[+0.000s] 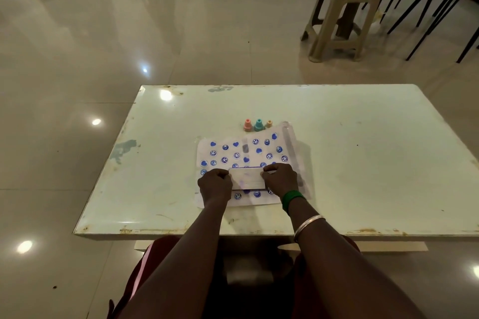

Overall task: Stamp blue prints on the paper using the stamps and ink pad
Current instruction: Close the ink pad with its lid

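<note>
On the worn white table point(337, 163) lies the white paper sheet point(220, 137) crowded with blue prints, both hands, left point(215, 184) and right point(280, 180), pinching the pale rectangular ink pad case point(247, 179) ends, likely closing it, three small plastic stamps point(258, 125) standing beyond

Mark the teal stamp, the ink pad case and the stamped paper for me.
teal stamp point(259, 125), head view, on its body.
ink pad case point(247, 179), head view, on its pale lid between the hands.
stamped paper point(220, 153), head view, on its printed left half.
</note>
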